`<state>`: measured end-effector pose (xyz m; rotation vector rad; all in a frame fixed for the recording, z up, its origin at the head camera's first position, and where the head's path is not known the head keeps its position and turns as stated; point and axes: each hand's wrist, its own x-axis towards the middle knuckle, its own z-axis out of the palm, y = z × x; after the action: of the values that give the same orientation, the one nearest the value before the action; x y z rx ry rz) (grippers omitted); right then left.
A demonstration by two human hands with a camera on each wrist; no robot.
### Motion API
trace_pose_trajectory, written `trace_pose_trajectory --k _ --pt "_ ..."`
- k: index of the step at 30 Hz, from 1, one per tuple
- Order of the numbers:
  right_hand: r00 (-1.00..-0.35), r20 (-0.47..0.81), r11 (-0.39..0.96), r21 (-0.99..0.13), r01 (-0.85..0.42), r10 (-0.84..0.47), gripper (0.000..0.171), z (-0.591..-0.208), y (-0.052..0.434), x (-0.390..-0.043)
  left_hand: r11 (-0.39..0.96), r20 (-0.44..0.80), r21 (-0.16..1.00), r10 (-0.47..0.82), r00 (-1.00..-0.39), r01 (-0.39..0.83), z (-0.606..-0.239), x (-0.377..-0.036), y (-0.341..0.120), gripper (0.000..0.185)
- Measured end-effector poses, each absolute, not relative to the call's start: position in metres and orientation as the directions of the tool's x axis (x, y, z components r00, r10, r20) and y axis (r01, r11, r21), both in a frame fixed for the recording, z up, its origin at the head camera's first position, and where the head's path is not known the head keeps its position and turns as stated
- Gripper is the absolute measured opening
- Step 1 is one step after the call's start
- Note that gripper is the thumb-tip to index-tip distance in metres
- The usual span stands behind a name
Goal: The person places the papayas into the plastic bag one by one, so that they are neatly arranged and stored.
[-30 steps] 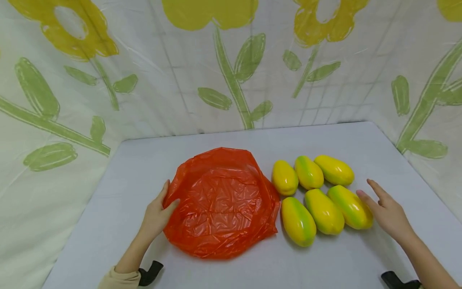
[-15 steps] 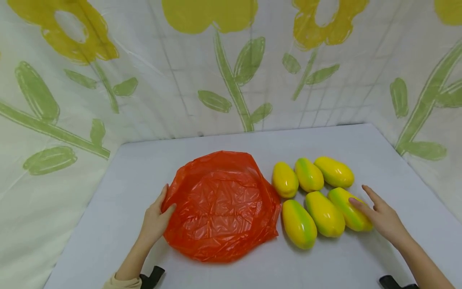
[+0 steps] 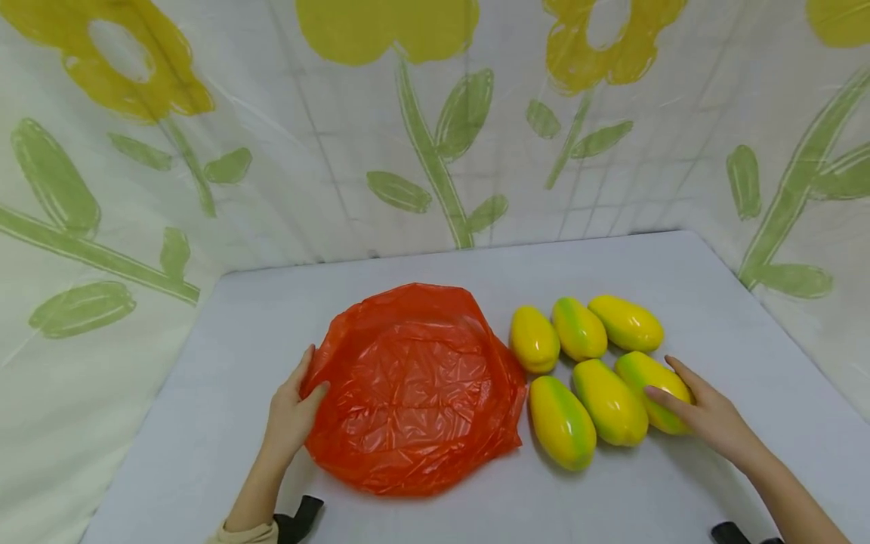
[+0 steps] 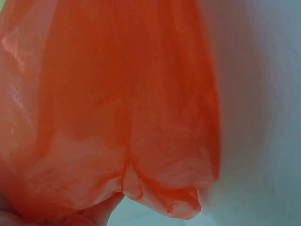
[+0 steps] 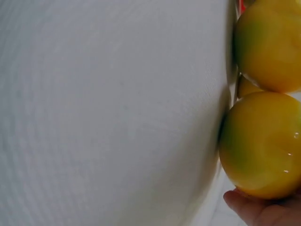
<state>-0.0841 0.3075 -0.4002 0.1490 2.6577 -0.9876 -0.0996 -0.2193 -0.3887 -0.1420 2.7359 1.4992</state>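
Note:
A crinkled red plastic bag point(image 3: 418, 385) lies spread with its mouth upward, left of the table's middle. My left hand point(image 3: 291, 412) grips the bag's left rim, thumb on the inner side; the other fingers are partly hidden behind the plastic. Several glossy yellow-green papayas point(image 3: 563, 423) lie in two rows right of the bag. My right hand point(image 3: 714, 419) is at the front row's rightmost papaya point(image 3: 652, 393), thumb over its near side and index finger along the far side. In the right wrist view, fingers point(image 5: 254, 207) touch this papaya's side.
A white-covered table point(image 3: 272, 317) carries everything. Behind it hangs a pale curtain point(image 3: 272, 204) printed with yellow flowers and green stems. Black wrist-camera straps point(image 3: 299, 520) show near the table's front edge.
My right hand has moved left and slightly toward me, from beside the rightmost front papaya to over and around it. The left hand keeps its grip on the bag; the papayas stay put.

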Motion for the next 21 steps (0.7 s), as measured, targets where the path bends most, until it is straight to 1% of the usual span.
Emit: trace_pose_trajectory --k 11,21 --pt "-0.945 -0.327 0.807 -0.553 0.208 0.020 0.084 -0.395 0.305 -0.087 0.519 -0.060 0.849 -0.082 -0.995 -0.094 -0.389 -0.096 -0.217 0.057" --pt "-0.947 -0.318 0.803 -0.549 0.231 0.055 0.084 -0.390 0.309 -0.083 0.539 -0.052 0.838 -0.086 -0.995 -0.090 -0.389 -0.098 -0.216 0.058"
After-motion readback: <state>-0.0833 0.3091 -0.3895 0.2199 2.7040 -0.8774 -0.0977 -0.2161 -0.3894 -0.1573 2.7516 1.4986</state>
